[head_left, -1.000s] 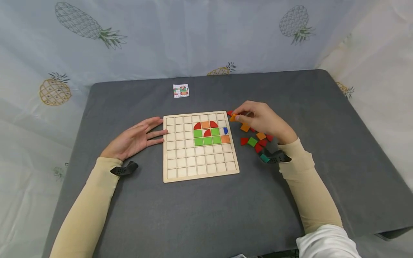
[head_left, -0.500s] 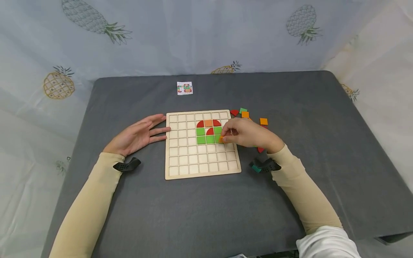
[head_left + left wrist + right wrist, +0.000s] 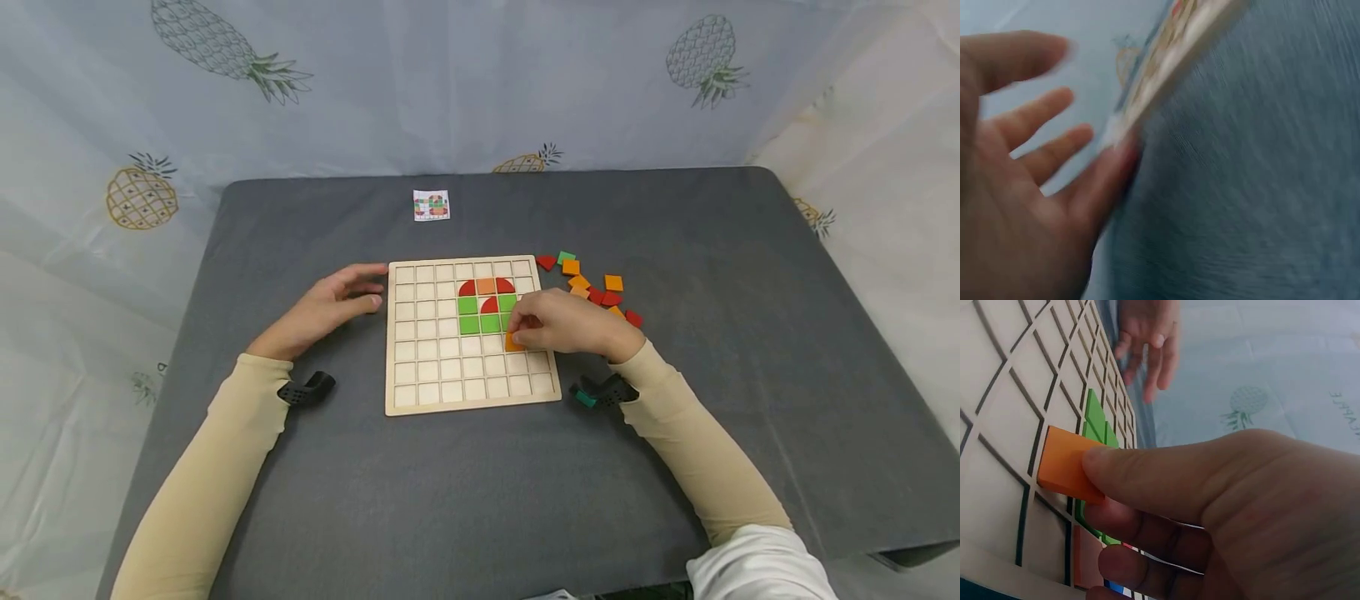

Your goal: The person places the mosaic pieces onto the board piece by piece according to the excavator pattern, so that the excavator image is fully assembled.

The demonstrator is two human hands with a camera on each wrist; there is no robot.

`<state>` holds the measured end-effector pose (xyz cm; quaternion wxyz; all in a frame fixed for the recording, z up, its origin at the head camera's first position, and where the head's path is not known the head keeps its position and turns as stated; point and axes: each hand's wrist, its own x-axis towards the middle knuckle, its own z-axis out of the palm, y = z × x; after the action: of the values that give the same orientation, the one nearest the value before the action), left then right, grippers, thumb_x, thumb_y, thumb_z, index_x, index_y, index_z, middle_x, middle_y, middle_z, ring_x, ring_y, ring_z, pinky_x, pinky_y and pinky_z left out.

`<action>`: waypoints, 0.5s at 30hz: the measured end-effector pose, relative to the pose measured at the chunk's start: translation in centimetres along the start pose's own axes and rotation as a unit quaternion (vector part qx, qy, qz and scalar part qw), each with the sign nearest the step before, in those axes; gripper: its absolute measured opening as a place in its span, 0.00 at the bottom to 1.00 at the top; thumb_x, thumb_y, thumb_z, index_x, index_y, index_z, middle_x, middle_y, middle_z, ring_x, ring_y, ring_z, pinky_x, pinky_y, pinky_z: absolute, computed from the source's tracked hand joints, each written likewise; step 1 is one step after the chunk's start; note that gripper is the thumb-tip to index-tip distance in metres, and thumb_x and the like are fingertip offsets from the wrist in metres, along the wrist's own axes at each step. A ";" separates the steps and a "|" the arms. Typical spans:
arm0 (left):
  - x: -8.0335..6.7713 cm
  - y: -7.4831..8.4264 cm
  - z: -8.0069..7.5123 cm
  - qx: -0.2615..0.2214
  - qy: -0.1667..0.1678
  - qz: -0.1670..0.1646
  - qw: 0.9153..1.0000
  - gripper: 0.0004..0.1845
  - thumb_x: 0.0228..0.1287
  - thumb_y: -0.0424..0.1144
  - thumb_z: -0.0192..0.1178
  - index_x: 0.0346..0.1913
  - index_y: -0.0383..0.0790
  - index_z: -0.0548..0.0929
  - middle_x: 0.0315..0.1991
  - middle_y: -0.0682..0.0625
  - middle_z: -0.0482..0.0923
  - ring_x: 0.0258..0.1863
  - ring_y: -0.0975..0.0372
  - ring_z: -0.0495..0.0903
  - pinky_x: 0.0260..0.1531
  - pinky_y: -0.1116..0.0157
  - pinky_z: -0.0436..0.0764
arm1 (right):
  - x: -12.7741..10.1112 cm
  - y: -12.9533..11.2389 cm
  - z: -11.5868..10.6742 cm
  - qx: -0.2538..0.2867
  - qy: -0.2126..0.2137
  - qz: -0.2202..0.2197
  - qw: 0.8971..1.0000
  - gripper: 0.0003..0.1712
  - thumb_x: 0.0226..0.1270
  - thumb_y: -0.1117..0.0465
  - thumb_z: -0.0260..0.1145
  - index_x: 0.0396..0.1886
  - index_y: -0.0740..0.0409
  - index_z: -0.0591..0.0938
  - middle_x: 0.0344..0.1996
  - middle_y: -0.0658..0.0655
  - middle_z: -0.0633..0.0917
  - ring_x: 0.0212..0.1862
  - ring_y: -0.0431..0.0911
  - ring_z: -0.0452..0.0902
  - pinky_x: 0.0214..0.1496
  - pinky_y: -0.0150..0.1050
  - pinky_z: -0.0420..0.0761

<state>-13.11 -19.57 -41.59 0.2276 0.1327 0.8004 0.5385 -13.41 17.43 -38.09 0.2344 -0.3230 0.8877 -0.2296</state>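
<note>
Wooden grid board [image 3: 420,392] on grey bench [image 3: 465,492], cells holding green, red and orange tiles. Right hand [image 3: 573,323] pinches orange tile [image 3: 513,341] tilted over a cell; left hand [image 3: 322,310], fingers loosely bent, touches the board's left edge. Loose tiles [image 3: 592,287] beyond; pattern card [image 3: 431,205] farthest.

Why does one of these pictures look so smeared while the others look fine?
The left wrist view is motion-blurred: the left hand and the wooden board edge smear into streaks. The head view is sharp and evenly lit, with soft shadows under the arms. In the right wrist view the orange tile is crisp; the backdrop behind is softer.
</note>
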 end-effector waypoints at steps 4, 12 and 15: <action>0.0 0.6 0.8 0.218 -0.020 0.010 0.976 0.39 0.71 0.50 0.64 0.80 0.48 0.61 0.84 0.50 0.44 0.83 0.45 0.38 0.76 0.35 0.45 | 0.0 -0.1 0.1 -0.017 0.006 0.013 1.000 0.03 0.69 0.58 0.71 0.39 0.50 0.87 0.34 0.48 0.86 0.35 0.42 0.76 0.38 0.36 0.79; -0.4 0.2 0.8 0.271 -0.061 -0.004 0.961 0.47 0.68 0.54 0.66 0.82 0.51 0.53 0.85 0.49 0.37 0.83 0.47 0.27 0.78 0.39 0.30 | 0.2 -0.1 0.3 -0.044 0.016 0.018 0.999 0.02 0.68 0.56 0.71 0.36 0.48 0.87 0.33 0.47 0.85 0.34 0.42 0.76 0.36 0.36 0.78; -0.4 0.1 0.8 0.269 -0.065 -0.005 0.961 0.47 0.68 0.54 0.65 0.82 0.51 0.52 0.85 0.49 0.36 0.83 0.48 0.26 0.78 0.39 0.29 | 0.3 -0.2 0.4 -0.050 0.022 0.019 0.998 0.03 0.68 0.56 0.71 0.36 0.48 0.87 0.33 0.47 0.85 0.34 0.42 0.76 0.36 0.35 0.78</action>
<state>-12.34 -19.05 -41.63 0.2375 0.2199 0.8998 0.2927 -13.30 17.03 -38.34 0.2030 -0.3126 0.9088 -0.1873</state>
